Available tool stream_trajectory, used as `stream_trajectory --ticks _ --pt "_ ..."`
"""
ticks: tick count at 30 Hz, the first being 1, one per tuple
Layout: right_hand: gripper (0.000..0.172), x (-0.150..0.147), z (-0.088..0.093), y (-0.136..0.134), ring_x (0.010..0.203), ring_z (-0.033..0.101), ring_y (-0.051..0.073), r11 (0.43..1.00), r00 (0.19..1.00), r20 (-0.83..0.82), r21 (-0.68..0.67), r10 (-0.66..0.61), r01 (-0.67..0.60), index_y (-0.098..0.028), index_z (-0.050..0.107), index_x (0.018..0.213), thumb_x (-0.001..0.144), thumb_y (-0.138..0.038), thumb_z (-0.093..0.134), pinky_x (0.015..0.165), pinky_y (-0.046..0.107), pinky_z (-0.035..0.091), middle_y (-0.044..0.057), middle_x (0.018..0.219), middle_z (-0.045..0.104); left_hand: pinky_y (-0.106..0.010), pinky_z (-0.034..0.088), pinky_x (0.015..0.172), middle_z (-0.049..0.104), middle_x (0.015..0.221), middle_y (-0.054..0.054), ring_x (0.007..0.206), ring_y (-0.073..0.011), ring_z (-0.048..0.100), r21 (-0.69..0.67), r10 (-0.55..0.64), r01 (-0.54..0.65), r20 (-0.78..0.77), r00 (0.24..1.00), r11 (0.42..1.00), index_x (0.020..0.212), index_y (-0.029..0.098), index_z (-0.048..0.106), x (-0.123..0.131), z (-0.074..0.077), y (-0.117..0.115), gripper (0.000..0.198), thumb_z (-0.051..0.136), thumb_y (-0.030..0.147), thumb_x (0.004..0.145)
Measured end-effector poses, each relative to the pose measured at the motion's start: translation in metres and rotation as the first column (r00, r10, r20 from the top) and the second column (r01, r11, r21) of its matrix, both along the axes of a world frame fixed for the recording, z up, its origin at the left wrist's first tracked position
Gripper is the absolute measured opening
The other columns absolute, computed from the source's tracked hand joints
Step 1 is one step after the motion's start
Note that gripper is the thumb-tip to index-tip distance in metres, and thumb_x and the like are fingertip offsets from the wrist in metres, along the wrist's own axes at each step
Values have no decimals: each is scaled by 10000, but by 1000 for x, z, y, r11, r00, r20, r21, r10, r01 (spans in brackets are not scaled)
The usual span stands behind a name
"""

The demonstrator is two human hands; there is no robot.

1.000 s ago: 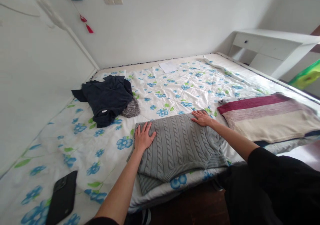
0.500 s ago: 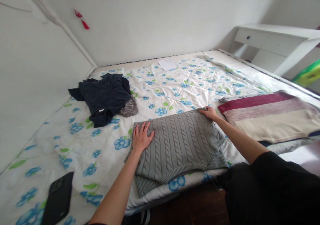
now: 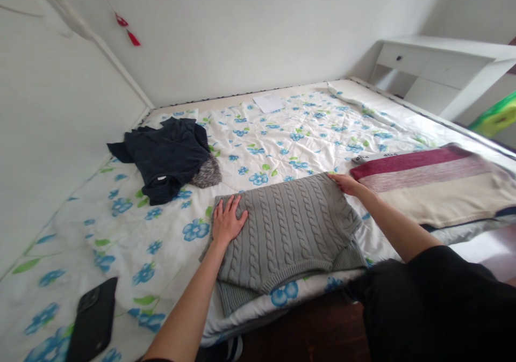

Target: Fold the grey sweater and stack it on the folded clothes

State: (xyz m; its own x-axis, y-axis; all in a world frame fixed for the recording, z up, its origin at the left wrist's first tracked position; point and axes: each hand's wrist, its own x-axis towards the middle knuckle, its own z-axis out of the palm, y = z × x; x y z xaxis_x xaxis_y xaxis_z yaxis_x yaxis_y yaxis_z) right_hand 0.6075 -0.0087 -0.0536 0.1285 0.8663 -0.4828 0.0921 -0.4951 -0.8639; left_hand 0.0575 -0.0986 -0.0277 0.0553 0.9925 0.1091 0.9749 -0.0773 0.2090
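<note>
A grey cable-knit sweater [image 3: 282,233] lies folded at the near edge of the bed, its ribbed hem toward me. Flat on its upper left part rests my left hand [image 3: 229,219], fingers spread. My right hand [image 3: 343,183] pinches the sweater's upper right corner, with some fingertips hidden by the knit. To the right, close to that hand, is a folded sweater striped in maroon, pink and cream [image 3: 431,185].
Dark navy clothes [image 3: 169,152] lie crumpled at the left over a speckled grey knit piece [image 3: 206,171]. A black phone [image 3: 92,319] sits near left on the floral sheet [image 3: 298,136]. Farther back are a white paper [image 3: 268,103] and a white desk [image 3: 439,72].
My right hand has shifted slightly right at the sweater's corner, and the right side of the knit looks smoother. My left hand stays in place on the sweater.
</note>
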Motion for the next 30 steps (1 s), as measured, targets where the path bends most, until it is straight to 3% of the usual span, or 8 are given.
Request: stream_trajectory --ticks 3,9,15,20,25,27,30 --pt "321 1 14 -11 751 759 194 986 986 -165 -165 -11 -17 -180 804 1136 1055 -489 834 680 250 658 76 887 842 -631 266 1422 473 1864 -69 1747 -465 317 12 -4 4 6 1000 1000 1791 300 512 0 -1 1 762 621 509 1066" --pt "356 -10 28 -30 897 854 269 914 936 -344 -355 68 -197 -164 811 1289 1084 -455 800 818 379 749 130 1055 891 -629 277 1416 468 1866 -75 1742 -472 322 7 -2 3 -24 1000 1000 1793 275 511 0 -1 1 764 606 508 1072" --pt "347 -29 29 -41 831 860 247 966 900 -428 -254 -74 -41 -149 802 1290 1122 -445 733 816 331 736 111 961 887 -605 282 1421 453 1875 -63 1748 -460 318 -7 5 -5 -39 999 1000 1794 265 510 1 1 0 763 598 512 1078" --pt "275 -29 29 -40 765 844 249 958 895 -438 -281 -82 -50 -137 797 1249 1067 -343 786 804 360 740 110 918 877 -635 292 1414 460 1870 -79 1737 -465 332 -6 4 -4 -49 999 1000 1791 251 514 3 4 -1 759 581 503 1079" --pt "335 -22 23 -31 812 833 266 981 946 -289 -165 -146 101 -181 790 1278 989 -337 858 800 370 723 102 953 875 -628 292 1415 462 1870 -72 1738 -463 330 -3 5 -5 -44 999 1000 1789 257 517 3 5 -1 754 570 508 1079" --pt "339 -19 18 -28 877 829 261 985 976 -139 -66 -170 163 -205 797 1285 973 -323 855 806 348 704 85 1018 881 -637 291 1411 469 1865 -72 1739 -470 326 3 3 -3 -31 1000 1000 1787 268 521 2 4 -2 753 573 513 1076" --pt "316 -15 10 -26 1036 822 289 991 969 207 56 -134 125 -218 833 1207 938 -378 876 858 322 667 70 1051 876 -653 277 1412 478 1859 -74 1741 -486 317 9 3 -3 2 1000 1000 1780 280 533 2 3 -2 759 592 518 1062"
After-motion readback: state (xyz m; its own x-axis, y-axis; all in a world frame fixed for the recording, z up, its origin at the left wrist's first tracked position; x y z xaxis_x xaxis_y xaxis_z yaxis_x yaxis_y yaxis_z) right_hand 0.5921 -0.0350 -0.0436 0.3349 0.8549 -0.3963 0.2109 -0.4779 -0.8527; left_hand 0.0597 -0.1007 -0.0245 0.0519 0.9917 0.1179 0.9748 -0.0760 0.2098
